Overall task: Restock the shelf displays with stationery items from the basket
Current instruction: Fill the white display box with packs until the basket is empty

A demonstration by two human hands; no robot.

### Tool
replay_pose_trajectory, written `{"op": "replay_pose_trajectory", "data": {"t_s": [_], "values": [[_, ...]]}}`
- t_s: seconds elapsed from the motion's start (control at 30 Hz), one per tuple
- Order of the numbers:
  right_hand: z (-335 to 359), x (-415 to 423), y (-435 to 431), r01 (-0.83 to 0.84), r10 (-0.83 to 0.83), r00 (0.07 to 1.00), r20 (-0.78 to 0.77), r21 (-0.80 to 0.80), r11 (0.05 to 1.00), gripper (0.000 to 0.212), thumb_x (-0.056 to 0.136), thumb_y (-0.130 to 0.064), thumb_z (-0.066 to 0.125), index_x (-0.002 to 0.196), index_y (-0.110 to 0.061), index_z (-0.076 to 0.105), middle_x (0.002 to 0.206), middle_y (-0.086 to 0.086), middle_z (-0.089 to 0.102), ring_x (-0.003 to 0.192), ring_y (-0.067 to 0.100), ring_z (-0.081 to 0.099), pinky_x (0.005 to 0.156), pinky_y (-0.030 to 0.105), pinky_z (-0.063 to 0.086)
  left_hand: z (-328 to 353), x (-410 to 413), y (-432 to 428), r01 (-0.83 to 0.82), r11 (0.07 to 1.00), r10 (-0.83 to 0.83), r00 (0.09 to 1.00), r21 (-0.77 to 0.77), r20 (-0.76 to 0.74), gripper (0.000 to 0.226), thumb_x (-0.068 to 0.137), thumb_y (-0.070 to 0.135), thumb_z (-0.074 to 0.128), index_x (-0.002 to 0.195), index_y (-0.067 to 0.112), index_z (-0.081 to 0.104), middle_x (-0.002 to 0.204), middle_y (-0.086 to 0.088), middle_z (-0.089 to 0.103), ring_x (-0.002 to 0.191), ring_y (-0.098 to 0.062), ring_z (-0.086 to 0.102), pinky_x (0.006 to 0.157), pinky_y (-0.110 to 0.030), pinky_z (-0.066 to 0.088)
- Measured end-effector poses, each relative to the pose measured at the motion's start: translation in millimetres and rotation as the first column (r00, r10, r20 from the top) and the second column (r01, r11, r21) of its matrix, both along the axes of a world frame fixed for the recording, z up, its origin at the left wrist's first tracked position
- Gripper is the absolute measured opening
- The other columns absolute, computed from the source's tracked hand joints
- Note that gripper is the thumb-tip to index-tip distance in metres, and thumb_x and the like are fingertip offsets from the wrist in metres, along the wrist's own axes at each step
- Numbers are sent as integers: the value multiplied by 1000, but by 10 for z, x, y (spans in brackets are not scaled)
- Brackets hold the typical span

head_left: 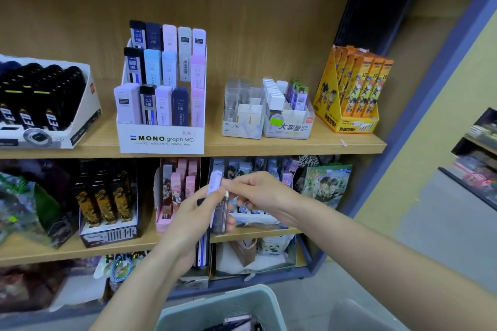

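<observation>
**Hazards (judged from the present state)**

1. Display (161,140) on the upper shelf (295,146). Its tiers look nearly full, and the stock stands upright and loose. If you force an item into a tight slot, you may tip its neighbours or push the card box back. Pick a slot with a visible gap.
2. Basket (215,303). It sits below your hands, well apart from the display. An item dropped during the lift may miss it and land among the lower shelves' stock.
3. Cases (222,212). You hold several in one grip, in front of the middle shelf. Their faces look smooth, so pulling one free may drag the rest out.
4. Lilac case (213,183). It stands at the top of the stack. Match it to a lilac row, because a wrong row is the likely sorting error.

**Hand state**

- Left hand (185,226): the fingers and thumb are curled round the cases and clamped on them. A dark blue one protrudes below the palm.
- Right hand (258,191): the thumb and forefinger are closed in a pinch at the upper end of the lilac case. The other fingers are loosely curled.
</observation>
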State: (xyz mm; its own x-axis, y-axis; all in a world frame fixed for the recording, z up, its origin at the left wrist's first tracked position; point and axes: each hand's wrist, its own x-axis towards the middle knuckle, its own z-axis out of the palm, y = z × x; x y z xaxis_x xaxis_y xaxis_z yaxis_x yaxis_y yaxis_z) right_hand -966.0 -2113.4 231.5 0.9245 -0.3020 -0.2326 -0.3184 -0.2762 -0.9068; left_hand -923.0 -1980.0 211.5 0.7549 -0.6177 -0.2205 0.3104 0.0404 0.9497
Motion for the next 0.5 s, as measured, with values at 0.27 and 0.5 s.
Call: {"op": "replay_pose_trajectory", "data": {"t_s": [0.27,0.5], "values": [[406,-146,-230,136,-115,975,189,-103,985,18,100,-20,43,89,-16,57,72,1,62,61,8,57,61,18,47,28,-4,74,-197,977,197,980,-77,-9,18,97,18,50,88,4,57,61,-4,61,36,-11,53,37,-19,47],[1016,-118,-885,616,-320,650,690,-231,753,8,101,-14,41,99,-15,48,81,4,61,58,1,60,63,18,53,5,-18,41,-109,994,108,988,2,110,33,97,32,47,92,0,52,48,0,39,31,-9,27,35,-19,24]]}}
